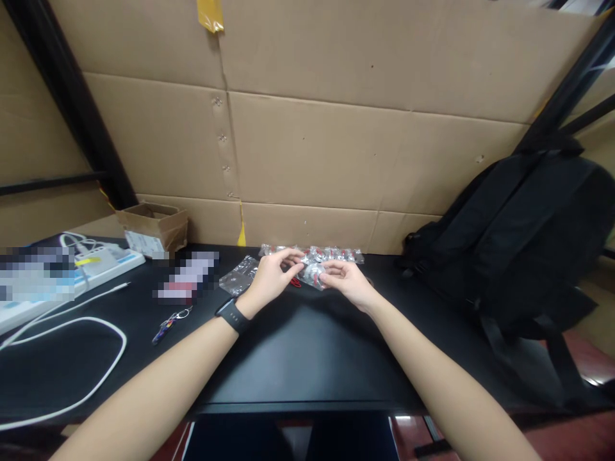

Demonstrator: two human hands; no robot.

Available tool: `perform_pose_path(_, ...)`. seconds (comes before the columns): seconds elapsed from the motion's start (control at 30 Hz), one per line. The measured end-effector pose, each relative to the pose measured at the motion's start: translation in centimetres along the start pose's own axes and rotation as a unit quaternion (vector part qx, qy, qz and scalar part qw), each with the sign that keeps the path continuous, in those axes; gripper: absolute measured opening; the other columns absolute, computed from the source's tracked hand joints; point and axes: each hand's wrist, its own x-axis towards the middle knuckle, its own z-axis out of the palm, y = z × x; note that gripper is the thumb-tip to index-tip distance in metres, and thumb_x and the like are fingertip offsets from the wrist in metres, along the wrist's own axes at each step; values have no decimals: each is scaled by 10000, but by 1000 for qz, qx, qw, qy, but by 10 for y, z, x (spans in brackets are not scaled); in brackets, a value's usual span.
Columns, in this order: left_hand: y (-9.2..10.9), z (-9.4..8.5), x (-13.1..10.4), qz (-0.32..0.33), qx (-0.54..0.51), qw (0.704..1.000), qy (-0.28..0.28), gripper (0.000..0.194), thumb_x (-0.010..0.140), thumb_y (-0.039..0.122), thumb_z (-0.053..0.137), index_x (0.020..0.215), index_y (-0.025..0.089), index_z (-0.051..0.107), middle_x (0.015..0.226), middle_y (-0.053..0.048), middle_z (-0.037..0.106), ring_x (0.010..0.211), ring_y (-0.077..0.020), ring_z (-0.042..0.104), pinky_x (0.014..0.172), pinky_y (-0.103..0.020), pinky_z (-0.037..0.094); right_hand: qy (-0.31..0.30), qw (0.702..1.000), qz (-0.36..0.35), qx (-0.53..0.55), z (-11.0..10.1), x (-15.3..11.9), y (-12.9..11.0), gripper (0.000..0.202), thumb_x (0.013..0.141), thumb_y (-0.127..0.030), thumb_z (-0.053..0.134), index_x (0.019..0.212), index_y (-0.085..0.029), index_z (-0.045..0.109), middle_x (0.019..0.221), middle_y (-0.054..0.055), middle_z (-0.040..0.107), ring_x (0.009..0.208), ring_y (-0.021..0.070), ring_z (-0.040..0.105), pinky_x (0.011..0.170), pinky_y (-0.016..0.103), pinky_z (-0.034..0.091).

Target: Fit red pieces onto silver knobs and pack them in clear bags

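Observation:
Between my hands is a small clear plastic packet (314, 276) with a silvery round item and a bit of red inside; its exact kind is too small to make out. My right hand (343, 280) pinches the packet's right side between thumb and fingers. At its upper left edge, the thumb and fingertips of my left hand (276, 272) close on the plastic. Similar shiny packets (336, 254) with red parts lie in a row just behind. Something red (295, 282) rests on the table under my left fingers. A flat, transparent bag (239, 276) lies left of my left hand.
A black table (307, 358) spans the view below a cardboard wall. On the left are a small open carton (156, 224), a white power strip (110, 269), a white cable (122, 346), a keychain (166, 325) and a blurred-out object (189, 275). A black backpack (519, 237) stands right.

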Motion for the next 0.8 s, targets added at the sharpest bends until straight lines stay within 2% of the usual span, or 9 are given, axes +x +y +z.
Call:
perform_pose_path(0.1, 3, 1, -1, 23, 25, 999, 1, 165, 904, 230, 649, 1061, 214, 697, 962, -29, 735, 834, -166, 697, 812, -312, 569, 5, 1000, -4, -11, 1, -1, -1, 424, 693, -355, 875, 1045, -180, 715, 830, 34, 742, 748, 170, 698, 758, 331, 578)
perform_pose_path(0.2, 8, 2, -3, 77, 80, 994, 15, 197, 913, 250, 651, 1105, 228, 692, 1067, -53, 682, 958, -191, 667, 896, -353, 545, 3, 1000, -7, -6, 2, -1, -2, 418, 682, -351, 882, 1026, -176, 720, 851, 41, 750, 768, 170, 699, 753, 319, 571)
perform_pose_path(0.27, 10, 3, -5, 119, 105, 987, 4, 198, 918, 275, 657, 1107, 243, 706, 1102, -62, 648, 1056, -213, 632, 964, -378, 514, -1, 1000, -8, -5, 3, -2, -2, 404, 686, -352, 878, 1013, -172, 723, 875, 50, 757, 780, 170, 701, 755, 315, 567)
perform_pose_path(0.37, 10, 5, -6, 148, 119, 981, -26, 179, 927, 307, 655, 1083, 264, 731, 1115, -63, 638, 1093, -224, 608, 993, -394, 491, -3, 1000, -9, -9, 5, -2, -3, 389, 696, -353, 870, 1005, -171, 720, 886, 53, 761, 770, 166, 703, 761, 314, 563)
perform_pose_path(0.67, 7, 6, -5, 117, 128, 983, -62, 123, 912, 282, 665, 1022, 253, 709, 1133, -64, 637, 1113, -244, 586, 1018, -434, 446, -10, 1000, -4, -28, 4, -4, -1, 399, 676, -333, 883, 1009, -176, 728, 893, 52, 767, 845, 193, 734, 840, 336, 568)
perform_pose_path(0.8, 7, 5, -5, 99, 135, 983, -79, 68, 902, 272, 670, 959, 238, 681, 1102, -56, 643, 1102, -244, 582, 1016, -433, 425, -11, 1000, 10, 0, 5, -3, -1, 325, 748, -400, 831, 965, -172, 751, 887, 44, 745, 788, 166, 710, 771, 307, 584)
